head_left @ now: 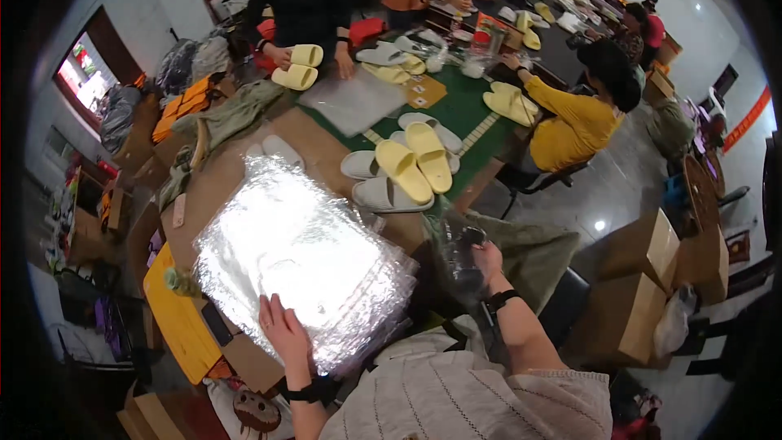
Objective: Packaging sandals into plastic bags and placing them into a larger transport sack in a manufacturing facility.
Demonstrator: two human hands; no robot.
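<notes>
My left hand [281,327] lies flat, fingers apart, on the near edge of a thick stack of shiny clear plastic bags [301,253] on the table in front of me. My right hand [482,259] is off to the right at the table's edge, closed on a crumpled clear plastic bag [460,257]. Both wrists wear dark bands. Beyond the stack lie a pair of yellow slippers [415,165] on top of white slippers [383,193].
Across the table a person in black holds pale yellow slippers [297,67]; a person in a yellow top [574,118] sits at right with more slippers. A grey flat sheet [354,99], a green mat [456,110], cardboard boxes [652,277] at right, yellow boards [175,318] at left.
</notes>
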